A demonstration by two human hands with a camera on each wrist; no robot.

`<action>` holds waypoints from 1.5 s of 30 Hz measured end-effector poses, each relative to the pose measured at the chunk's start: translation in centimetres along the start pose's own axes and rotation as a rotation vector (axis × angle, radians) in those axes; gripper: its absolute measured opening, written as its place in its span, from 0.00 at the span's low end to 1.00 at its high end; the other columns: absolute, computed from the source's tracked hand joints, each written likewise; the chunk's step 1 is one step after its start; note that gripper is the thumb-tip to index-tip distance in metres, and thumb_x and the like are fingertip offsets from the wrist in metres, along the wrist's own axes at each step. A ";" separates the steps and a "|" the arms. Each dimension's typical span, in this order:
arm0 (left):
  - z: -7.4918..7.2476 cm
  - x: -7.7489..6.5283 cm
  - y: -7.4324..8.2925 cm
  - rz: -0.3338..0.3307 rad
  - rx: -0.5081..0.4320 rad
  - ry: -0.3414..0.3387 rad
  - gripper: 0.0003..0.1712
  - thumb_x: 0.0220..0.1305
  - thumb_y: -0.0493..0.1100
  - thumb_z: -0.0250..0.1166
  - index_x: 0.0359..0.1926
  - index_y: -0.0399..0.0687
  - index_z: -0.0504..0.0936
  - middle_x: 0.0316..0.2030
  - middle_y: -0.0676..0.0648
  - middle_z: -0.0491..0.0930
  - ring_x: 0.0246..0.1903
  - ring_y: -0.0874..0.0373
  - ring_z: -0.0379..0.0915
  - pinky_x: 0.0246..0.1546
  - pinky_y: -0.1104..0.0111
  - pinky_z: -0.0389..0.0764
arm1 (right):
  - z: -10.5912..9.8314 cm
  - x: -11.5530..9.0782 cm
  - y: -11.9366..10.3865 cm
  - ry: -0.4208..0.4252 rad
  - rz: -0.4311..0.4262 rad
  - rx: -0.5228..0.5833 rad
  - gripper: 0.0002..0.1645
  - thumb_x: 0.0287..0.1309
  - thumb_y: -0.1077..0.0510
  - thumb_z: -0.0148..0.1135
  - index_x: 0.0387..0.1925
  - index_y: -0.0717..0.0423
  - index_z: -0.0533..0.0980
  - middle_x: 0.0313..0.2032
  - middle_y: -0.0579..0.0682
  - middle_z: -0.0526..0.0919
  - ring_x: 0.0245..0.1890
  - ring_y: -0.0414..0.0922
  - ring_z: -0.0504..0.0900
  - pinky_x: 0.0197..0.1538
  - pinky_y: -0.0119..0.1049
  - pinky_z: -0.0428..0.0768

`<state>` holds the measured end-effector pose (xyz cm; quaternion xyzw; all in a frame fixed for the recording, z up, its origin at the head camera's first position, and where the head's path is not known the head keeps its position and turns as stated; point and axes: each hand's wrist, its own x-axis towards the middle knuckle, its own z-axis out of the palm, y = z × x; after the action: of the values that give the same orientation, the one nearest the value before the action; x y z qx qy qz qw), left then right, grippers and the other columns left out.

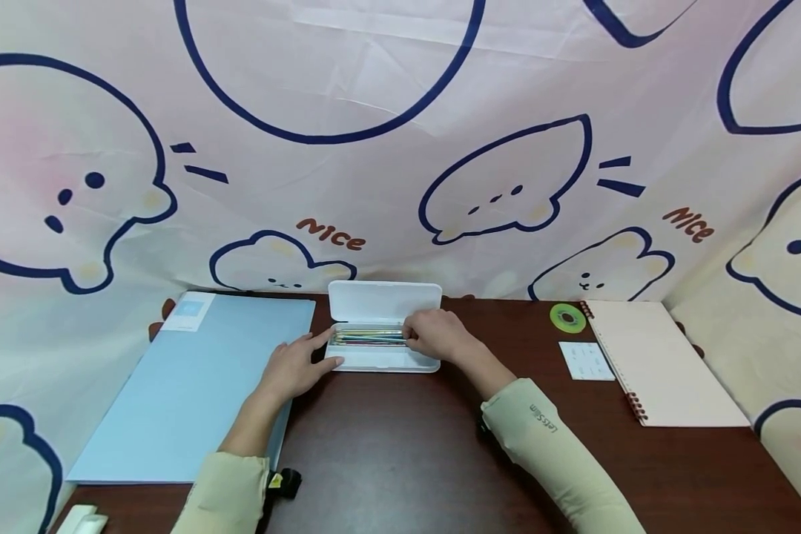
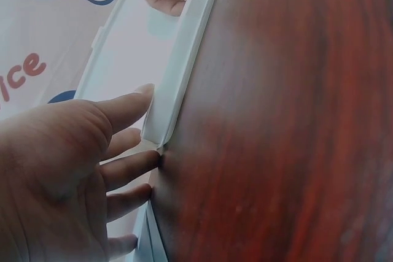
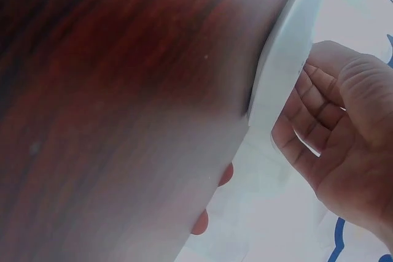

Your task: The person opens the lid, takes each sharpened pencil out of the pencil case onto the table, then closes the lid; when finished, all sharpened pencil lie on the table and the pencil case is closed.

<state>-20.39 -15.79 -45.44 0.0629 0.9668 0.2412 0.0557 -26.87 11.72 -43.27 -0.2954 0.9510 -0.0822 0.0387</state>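
A white pencil case [image 1: 382,359] stands at the back of the table with its lid [image 1: 385,302] raised. Several thin coloured pencils or pens [image 1: 370,337] lie lengthwise inside. My left hand [image 1: 296,367] touches the case's left end; its thumb is at the front corner and the forefinger farther back. In the left wrist view, the fingers [image 2: 129,170] are spread and fairly straight along that end. My right hand [image 1: 437,335] reaches into the right end, fingers bent, covering the ends of the pencils or pens. The case wall hides its fingertips in the right wrist view.
A large light-blue folder [image 1: 200,393] lies on the left, partly beneath my left forearm. To the right are a spiral sketchbook [image 1: 661,363], a white card [image 1: 586,361] and a green tape roll [image 1: 567,318]. White objects [image 1: 83,521] sit at the near left. A printed cloth [image 1: 387,193] hangs behind.
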 end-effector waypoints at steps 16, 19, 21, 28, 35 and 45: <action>0.0 0.1 -0.1 -0.010 -0.002 -0.003 0.40 0.70 0.58 0.63 0.77 0.55 0.63 0.68 0.31 0.72 0.72 0.34 0.62 0.74 0.35 0.52 | -0.2 -0.3 0.1 -0.018 -0.014 0.016 0.11 0.68 0.54 0.65 0.49 0.44 0.87 0.49 0.44 0.87 0.45 0.41 0.82 0.47 0.41 0.83; 0.0 0.2 -0.1 -0.011 -0.001 -0.003 0.40 0.70 0.58 0.64 0.77 0.55 0.63 0.68 0.31 0.72 0.72 0.34 0.62 0.74 0.35 0.52 | -0.5 -0.4 0.2 -0.010 -0.013 0.043 0.12 0.67 0.54 0.65 0.50 0.44 0.87 0.49 0.45 0.86 0.47 0.42 0.83 0.50 0.42 0.84; 0.0 0.2 -0.2 -0.014 -0.002 -0.005 0.40 0.69 0.58 0.64 0.77 0.55 0.63 0.68 0.31 0.71 0.72 0.34 0.62 0.74 0.35 0.52 | -0.7 -0.5 0.3 0.000 -0.014 0.066 0.12 0.67 0.54 0.66 0.49 0.45 0.87 0.48 0.45 0.87 0.48 0.42 0.84 0.50 0.42 0.84; 0.0 0.3 -0.1 -0.024 -0.014 -0.011 0.40 0.69 0.58 0.64 0.77 0.55 0.63 0.69 0.31 0.71 0.73 0.34 0.60 0.75 0.36 0.51 | -1.4 -0.7 1.2 0.044 -0.012 0.116 0.11 0.66 0.55 0.66 0.48 0.43 0.88 0.49 0.43 0.88 0.49 0.41 0.84 0.52 0.41 0.83; -0.1 0.3 0.0 -0.024 -0.006 -0.012 0.40 0.69 0.58 0.64 0.77 0.54 0.63 0.69 0.31 0.71 0.72 0.34 0.61 0.75 0.36 0.51 | -2.0 -1.6 2.6 0.083 0.029 0.189 0.11 0.66 0.54 0.67 0.48 0.43 0.87 0.47 0.41 0.89 0.41 0.39 0.82 0.48 0.40 0.82; 0.0 0.3 0.0 -0.023 -0.004 -0.017 0.40 0.69 0.58 0.64 0.77 0.55 0.63 0.69 0.31 0.70 0.72 0.34 0.61 0.74 0.35 0.52 | -2.5 -4.3 5.5 0.171 0.100 0.313 0.09 0.65 0.52 0.67 0.45 0.40 0.88 0.43 0.41 0.89 0.41 0.43 0.79 0.47 0.41 0.80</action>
<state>-20.71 -15.73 -45.45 0.0537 0.9665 0.2418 0.0669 -26.69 18.92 -41.70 -0.2300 0.9400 -0.2518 0.0071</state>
